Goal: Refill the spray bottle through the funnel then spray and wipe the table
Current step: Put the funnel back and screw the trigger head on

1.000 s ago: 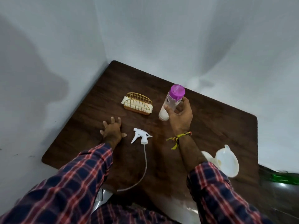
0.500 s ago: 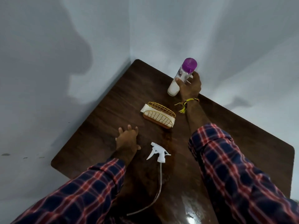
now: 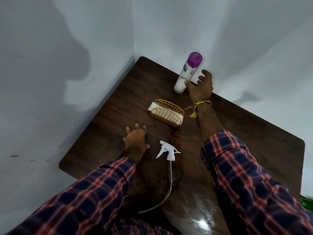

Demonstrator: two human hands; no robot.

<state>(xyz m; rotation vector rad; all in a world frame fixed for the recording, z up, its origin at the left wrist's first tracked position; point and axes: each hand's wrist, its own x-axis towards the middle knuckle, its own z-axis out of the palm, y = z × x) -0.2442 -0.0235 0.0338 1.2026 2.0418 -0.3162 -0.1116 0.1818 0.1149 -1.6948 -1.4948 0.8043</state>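
Room: pale walls meet in a corner at 12 o'clock, and a dark wooden counter (image 3: 105,126) fits into it.
Bottle: a clear bottle (image 3: 186,73) with a purple cap stands leaning at about 1 o'clock, close to the far counter edge and the wall; the lower part looks white, though whether that is liquid or a label is unclear.
Right hand: the right hand (image 3: 200,85) is beside the bottle's base, grip wide, fingers spread; the thumb seems to touch the bottle low down, the other fingers are apart from it.
Left hand: the left hand (image 3: 135,139) rests flat on the counter at 9 o'clock, grip wide, holding nothing.
Spray head: the white spray head (image 3: 167,150) lies on its side near the middle, its thin tube trailing toward 6 o'clock; it is off any bottle.
Napkin holder: a gold wire holder (image 3: 166,112) with white paper sits between the spray head and the bottle.
Funnel: not in view.
Risk, tipping: the bottle is tall, narrow and near the edge; a brush from the withdrawing fingers could likely topple it.
Risk, sleeve: the right forearm passes just beside the holder and could nudge it.
Risk, wet patch: a shine at 5 o'clock suggests moisture; the tube could slide there.
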